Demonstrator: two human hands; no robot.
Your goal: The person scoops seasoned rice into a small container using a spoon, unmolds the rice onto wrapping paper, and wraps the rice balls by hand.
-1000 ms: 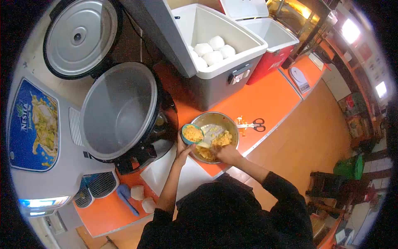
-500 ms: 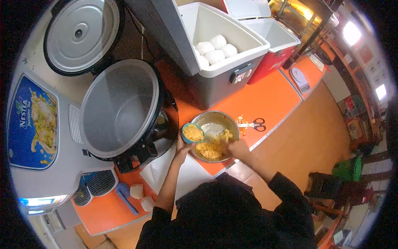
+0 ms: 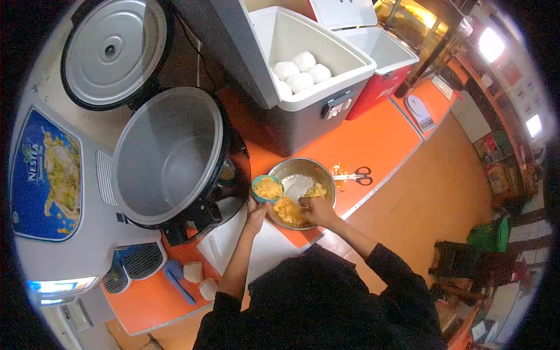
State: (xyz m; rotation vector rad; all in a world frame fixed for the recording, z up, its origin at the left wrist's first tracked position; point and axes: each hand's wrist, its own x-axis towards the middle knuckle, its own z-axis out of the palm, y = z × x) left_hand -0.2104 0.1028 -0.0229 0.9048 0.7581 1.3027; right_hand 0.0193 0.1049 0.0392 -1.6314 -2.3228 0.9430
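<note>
My left hand (image 3: pixel 257 213) holds a small teal cup (image 3: pixel 259 199) heaped with yellow food (image 3: pixel 268 188), at the left rim of a steel bowl (image 3: pixel 328 175). Inside the bowl, more yellow crumbly food (image 3: pixel 287 211) lies along the lower left and right sides, with bare metal between. My right hand (image 3: pixel 317 212) reaches into the bowl over its lower right part, fingers closed together and pointing down. What those fingers hold, if anything, is hidden. Black-handled scissors (image 3: pixel 361 176) lie on the orange table just right of the bowl, beside small orange and white scraps.
A large open pot (image 3: pixel 175 163) stands at the left. Behind the bowl is a grey cooler (image 3: pixel 303 125) with white wrapped balls (image 3: pixel 300 81), beside a red cooler (image 3: pixel 373 93). A scale (image 3: pixel 420 112) sits farther right. Nearby left are a blue cloth (image 3: pixel 178 282) and two pale lumps (image 3: pixel 193 271).
My right hand has moved within the bowl, away from its right rim and back to the left. The yellow food has shifted and been gathered differently. My left hand keeps its hold on the cup.
</note>
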